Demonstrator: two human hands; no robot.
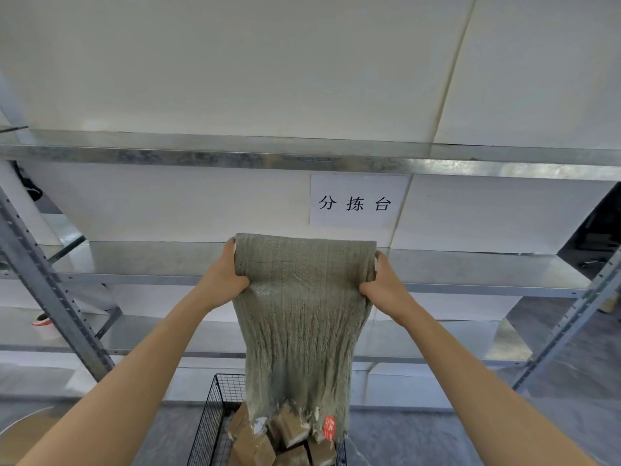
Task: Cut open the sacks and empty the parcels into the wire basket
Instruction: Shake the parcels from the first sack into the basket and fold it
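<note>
Two hands are holding the sack (302, 331) inverted over the wire basket (215, 418). The left hand (223, 280) is gripping its left edge and the right hand (384, 285) its right edge. The fingers (242, 282) are curling tightly into bunched weave just below the closed upper end. The emptying step is in progress: parcels (255, 445) are lying in the basket directly under the frayed cut mouth. The sack is hanging slack and is probably near empty, though its inside is hidden. The next move is calling for a firm shake, with the mouth held over the basket.
</note>
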